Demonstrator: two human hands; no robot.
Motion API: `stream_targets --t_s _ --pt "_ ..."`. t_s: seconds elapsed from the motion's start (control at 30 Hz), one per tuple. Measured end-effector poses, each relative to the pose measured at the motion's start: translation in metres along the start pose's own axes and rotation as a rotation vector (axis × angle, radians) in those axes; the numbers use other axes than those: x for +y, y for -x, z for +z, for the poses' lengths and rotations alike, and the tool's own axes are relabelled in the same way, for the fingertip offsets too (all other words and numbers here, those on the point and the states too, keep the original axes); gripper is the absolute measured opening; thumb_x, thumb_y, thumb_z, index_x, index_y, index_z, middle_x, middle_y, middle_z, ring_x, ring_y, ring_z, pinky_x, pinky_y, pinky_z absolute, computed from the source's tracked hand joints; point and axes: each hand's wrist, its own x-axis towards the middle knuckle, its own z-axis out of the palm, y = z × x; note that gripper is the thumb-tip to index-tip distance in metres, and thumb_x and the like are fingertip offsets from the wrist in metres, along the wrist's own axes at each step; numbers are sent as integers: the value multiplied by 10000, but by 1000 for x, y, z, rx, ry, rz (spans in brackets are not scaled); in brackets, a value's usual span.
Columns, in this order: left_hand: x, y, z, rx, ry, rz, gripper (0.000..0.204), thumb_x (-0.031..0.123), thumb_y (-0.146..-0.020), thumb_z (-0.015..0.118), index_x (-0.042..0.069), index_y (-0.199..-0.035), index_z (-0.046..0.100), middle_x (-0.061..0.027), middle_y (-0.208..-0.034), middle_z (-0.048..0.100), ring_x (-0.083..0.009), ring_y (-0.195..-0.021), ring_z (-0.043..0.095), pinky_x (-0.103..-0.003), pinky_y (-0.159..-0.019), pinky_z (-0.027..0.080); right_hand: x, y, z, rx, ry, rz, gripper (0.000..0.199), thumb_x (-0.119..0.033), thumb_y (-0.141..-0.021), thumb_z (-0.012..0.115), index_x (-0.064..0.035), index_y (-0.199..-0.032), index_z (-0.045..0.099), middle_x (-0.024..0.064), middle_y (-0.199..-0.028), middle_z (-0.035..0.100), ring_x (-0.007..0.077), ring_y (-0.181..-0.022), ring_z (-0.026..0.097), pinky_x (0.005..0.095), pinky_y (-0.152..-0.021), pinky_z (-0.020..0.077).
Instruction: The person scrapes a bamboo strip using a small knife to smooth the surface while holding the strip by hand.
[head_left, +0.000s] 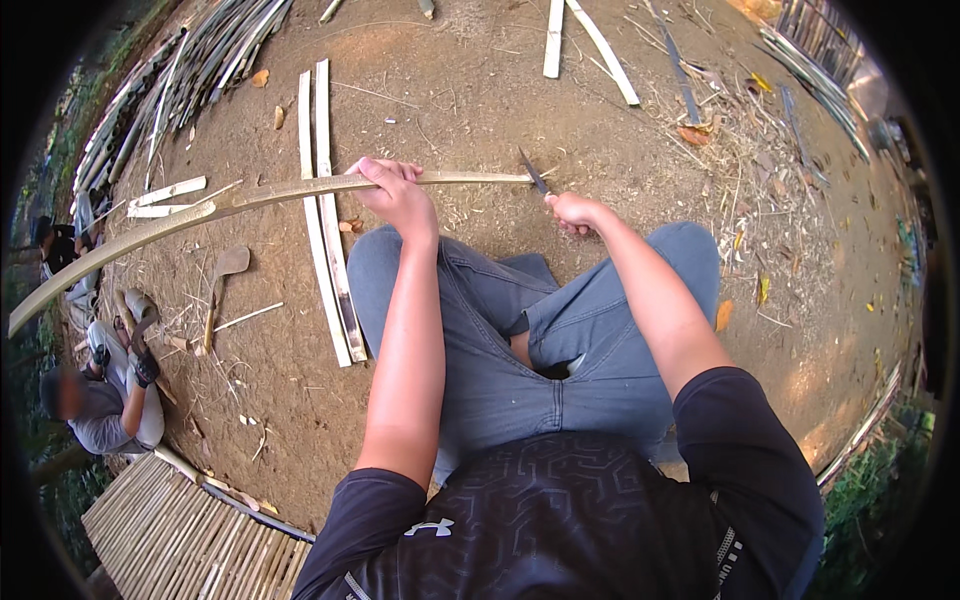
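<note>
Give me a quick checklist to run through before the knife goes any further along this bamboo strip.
1. Left hand gripping the bamboo strip: ok, fingers wrapped over it.
2. Right hand holding the knife: ok, fist closed on the handle; the handle itself is hidden.
3. Blade meeting the strip's end: ok, it sits at the right tip.
4. Left hand apart from the blade: ok, a clear stretch of strip lies between them.
5. Knees below the cut: not ok, they sit right under the strip.
6. Seated person at the left away from the strip's far end: cannot tell.
</note>
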Motion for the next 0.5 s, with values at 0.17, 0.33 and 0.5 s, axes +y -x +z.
stream_targets --t_s 0.17,0.33,0.5 --pt "-4 -2 -16 12 -37 25 214 248 -1091 319 90 -948 336 -27 -692 410 -104 -546 422 -312 -549 478 -59 63 64 514 307 -202 438 -391 -1029 404 28 -1080 524 291 -1002 682 452 -941 675 534 -838 526" --pt "6 -4 -11 26 -42 16 282 287 -1092 315 94 -887 305 -31 -686 384 -121 -557 430 -332 -569 495 -38 32 62 583 426 -108 329 -279 -1025 437 3 -1158 541 205 -1010 722 367 -932 716 454 -784 577" --pt "-1 -3 -13 18 -35 -2 274 282 -1090 319 89 -895 319 -30 -681 393 -115 -544 430 -330 -559 499 -20 -16 58 539 404 88 389 -309 -1030 422 27 -1114 600 212 -1175 672 361 -1132 640 460 -944 513"
